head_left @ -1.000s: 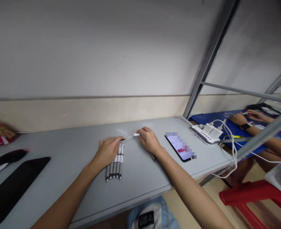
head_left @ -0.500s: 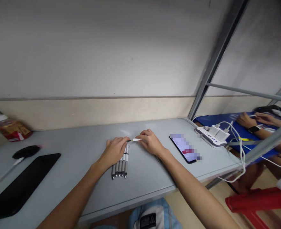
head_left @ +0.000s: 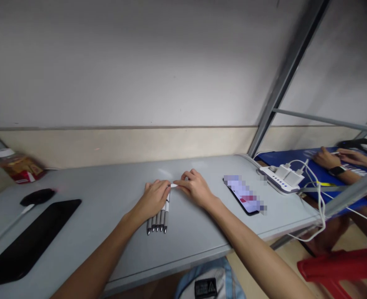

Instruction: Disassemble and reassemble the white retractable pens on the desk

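So the person is sitting at a grey table (head_left: 86, 195), and both hands meet right in the middle of it over a little white pen piece (head_left: 173, 185). The left hand (head_left: 153, 198) lies palm down on a row of grey-and-white pens (head_left: 158, 218), which sit side by side with their tips pointing back toward the person, and its thumb and forefinger look pinched on one end of that white piece. The right hand (head_left: 195, 187) pinches the other end, fingers curled in, so the two hands are almost touching. My read is that this is the joining step, where two halves of a pen get pushed or twisted together (whether it's a cap, a barrel or a refill, I honestly can't tell, it's tiny and half hidden by fingers). If that's right, the next move calls for keeping both halves in line and pressing straight, without the left palm rolling the finished row apart. Around them: a phone (head_left: 245, 194) with its screen lit just right of the right hand, a white power strip (head_left: 279, 179) with chargers plugged in further right, and a black pad (head_left: 30, 236) off to the left. Another person's hands (head_left: 333, 157) are busy on the blue table (head_left: 298, 160) next door, well apart.
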A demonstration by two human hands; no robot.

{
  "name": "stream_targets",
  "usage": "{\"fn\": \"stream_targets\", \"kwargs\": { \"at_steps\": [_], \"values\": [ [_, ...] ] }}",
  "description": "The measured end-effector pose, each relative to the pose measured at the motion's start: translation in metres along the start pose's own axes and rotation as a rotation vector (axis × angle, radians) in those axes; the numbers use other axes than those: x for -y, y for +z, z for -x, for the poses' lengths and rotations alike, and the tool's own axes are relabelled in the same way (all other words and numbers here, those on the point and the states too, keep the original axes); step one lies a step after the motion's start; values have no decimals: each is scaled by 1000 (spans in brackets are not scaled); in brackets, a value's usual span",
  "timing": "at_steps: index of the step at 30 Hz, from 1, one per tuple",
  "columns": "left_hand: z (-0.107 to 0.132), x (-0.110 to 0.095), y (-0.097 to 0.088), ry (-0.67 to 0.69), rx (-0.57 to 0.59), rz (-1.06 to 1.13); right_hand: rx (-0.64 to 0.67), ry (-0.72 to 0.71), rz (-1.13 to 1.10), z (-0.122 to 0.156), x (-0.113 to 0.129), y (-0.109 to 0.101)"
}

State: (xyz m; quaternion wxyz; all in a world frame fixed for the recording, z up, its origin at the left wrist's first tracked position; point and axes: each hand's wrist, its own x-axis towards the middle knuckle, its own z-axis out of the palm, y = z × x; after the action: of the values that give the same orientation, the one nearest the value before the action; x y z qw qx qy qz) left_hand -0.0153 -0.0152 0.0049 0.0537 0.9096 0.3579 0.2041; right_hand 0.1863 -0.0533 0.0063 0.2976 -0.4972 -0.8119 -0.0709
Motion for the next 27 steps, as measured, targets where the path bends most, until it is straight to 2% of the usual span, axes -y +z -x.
{"fn": "stream_targets", "kwargs": {
  "at_steps": [8,15,19,24,27],
  "values": [
    [1,-5,-8,57,6,-42,66,-73,-146,-1,-3,2],
    [0,2,-10,-9,-22,-34,-9,28,-288,1,-12,-9],
    [1,9,-11,-68,-23,-20,19,45,-291,2,-17,-14],
    [1,9,-13,-52,-9,16,81,112,-335,1,-13,-15],
    [1,9,-13,-45,-4,19,75,120,-387,2,-13,-16]
  ]
}}
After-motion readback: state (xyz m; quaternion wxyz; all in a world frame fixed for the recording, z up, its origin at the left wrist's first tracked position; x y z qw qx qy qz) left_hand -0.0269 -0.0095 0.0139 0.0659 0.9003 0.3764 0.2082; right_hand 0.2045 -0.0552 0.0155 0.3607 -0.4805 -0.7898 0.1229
